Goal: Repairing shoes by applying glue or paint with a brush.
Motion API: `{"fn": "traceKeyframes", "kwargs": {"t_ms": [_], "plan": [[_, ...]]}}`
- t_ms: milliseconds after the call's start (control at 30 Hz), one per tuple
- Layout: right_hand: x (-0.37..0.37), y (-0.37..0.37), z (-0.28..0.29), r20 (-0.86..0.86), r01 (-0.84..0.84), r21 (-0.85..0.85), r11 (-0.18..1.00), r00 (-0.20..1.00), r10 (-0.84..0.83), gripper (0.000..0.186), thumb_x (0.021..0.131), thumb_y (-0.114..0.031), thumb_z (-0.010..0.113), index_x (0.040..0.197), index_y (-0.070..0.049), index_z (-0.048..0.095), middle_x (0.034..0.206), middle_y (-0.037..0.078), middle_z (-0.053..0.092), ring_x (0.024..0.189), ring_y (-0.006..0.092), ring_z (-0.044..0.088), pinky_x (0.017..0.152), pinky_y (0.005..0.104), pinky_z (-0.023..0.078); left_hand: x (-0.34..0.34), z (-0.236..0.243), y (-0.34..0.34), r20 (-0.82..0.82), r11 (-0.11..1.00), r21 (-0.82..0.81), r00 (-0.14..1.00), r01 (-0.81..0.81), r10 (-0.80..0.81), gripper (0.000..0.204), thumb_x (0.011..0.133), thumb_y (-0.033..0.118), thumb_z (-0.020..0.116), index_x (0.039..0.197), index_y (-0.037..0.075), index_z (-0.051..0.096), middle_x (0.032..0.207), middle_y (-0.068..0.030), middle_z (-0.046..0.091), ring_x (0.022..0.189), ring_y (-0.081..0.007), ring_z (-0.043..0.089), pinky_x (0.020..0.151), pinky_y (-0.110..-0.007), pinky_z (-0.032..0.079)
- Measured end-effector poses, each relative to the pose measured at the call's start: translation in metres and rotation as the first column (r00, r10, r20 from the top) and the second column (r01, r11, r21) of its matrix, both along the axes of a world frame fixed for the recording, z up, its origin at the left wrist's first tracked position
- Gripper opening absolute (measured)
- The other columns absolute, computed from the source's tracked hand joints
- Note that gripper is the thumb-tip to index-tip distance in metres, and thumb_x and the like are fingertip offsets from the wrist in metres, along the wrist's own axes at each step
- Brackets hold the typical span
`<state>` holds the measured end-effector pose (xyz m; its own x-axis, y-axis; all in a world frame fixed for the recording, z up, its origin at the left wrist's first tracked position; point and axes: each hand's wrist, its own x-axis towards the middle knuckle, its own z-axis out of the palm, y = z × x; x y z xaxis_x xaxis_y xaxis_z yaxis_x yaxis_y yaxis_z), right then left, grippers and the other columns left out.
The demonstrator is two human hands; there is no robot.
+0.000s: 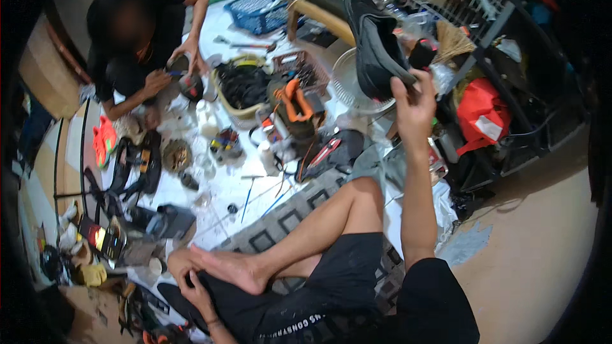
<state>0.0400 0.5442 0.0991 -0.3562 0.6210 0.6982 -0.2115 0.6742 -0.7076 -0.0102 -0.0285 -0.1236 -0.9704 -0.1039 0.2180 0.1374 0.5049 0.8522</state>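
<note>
My right hand is raised at arm's length and grips a black shoe by its lower edge, sole side turned toward me, in front of a white fan. My left hand rests low on my black shorts beside my bare foot, fingers curled, with nothing seen in it. I sit cross-legged on a grey patterned mat.
Another person crouches at the upper left, handling a shoe. Shoes, bottles, tools and a basket of black parts litter the white floor. A blue basket and a metal rack stand behind. An orange shoe lies left.
</note>
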Motion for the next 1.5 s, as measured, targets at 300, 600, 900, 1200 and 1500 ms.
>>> {"fn": "traceKeyframes", "kwargs": {"t_ms": [300,600,900,1200,1500], "plan": [[0.104,-0.141,-0.025,0.185,-0.406,-0.489,0.772,0.817,0.546,0.033,0.090,-0.019,0.072,0.111,-0.004,0.052,0.093,-0.001,0.050,0.081,0.0064,0.048,0.071,0.0216,0.039,0.009,-0.013,-0.020,-0.068,0.998,-0.046,0.997,0.039,-0.042,0.020,0.098,0.014,0.058,0.098,-0.005,0.063,0.095,-0.0109,0.066,0.095,-0.0219,0.060,0.092,-0.035,0.045],[0.205,-0.141,-0.036,0.466,-0.076,-0.493,0.867,0.818,0.337,0.028,0.090,-0.014,0.073,0.108,-0.003,0.055,0.092,0.000,0.057,0.089,0.0086,0.054,0.081,0.0257,0.045,0.008,-0.020,-0.033,-0.017,0.988,0.137,0.997,0.073,-0.071,0.021,0.098,0.014,0.058,0.102,-0.006,0.064,0.105,-0.0152,0.068,0.110,-0.0264,0.060,0.100,-0.037,0.043],[0.029,-0.260,-0.105,0.453,-0.734,-0.457,0.502,0.294,0.842,0.059,0.091,-0.009,0.064,0.132,0.005,0.024,0.096,0.004,0.047,0.089,0.0153,0.045,0.085,0.0269,0.041,0.016,-0.004,-0.025,-0.020,0.992,0.122,0.999,0.033,-0.031,0.014,0.090,0.007,0.066,0.099,-0.003,0.067,0.097,-0.0112,0.070,0.092,-0.0197,0.065,0.085,-0.032,0.050],[-0.022,-0.358,-0.218,-0.121,-0.581,-0.782,-0.225,-0.213,0.969,0.071,0.099,-0.011,0.052,0.153,0.005,0.008,0.116,0.008,0.040,0.101,0.0167,0.042,0.092,0.0267,0.039,0.017,0.001,-0.031,-0.030,0.988,0.149,0.999,0.040,-0.036,0.012,0.092,0.006,0.063,0.100,-0.003,0.065,0.102,-0.0102,0.067,0.101,-0.0185,0.062,0.093,-0.029,0.045],[-0.032,-0.213,-0.127,0.860,-0.579,-0.128,0.805,0.340,0.381,0.039,0.079,-0.023,0.080,0.107,0.000,0.066,0.098,0.018,0.069,0.086,0.0308,0.067,0.076,0.0376,0.052,0.007,-0.003,-0.027,-0.018,0.986,0.162,1.000,0.026,-0.023,0.009,0.087,0.003,0.066,0.094,-0.003,0.064,0.092,-0.0116,0.068,0.089,-0.0222,0.065,0.084,-0.031,0.049]]}}
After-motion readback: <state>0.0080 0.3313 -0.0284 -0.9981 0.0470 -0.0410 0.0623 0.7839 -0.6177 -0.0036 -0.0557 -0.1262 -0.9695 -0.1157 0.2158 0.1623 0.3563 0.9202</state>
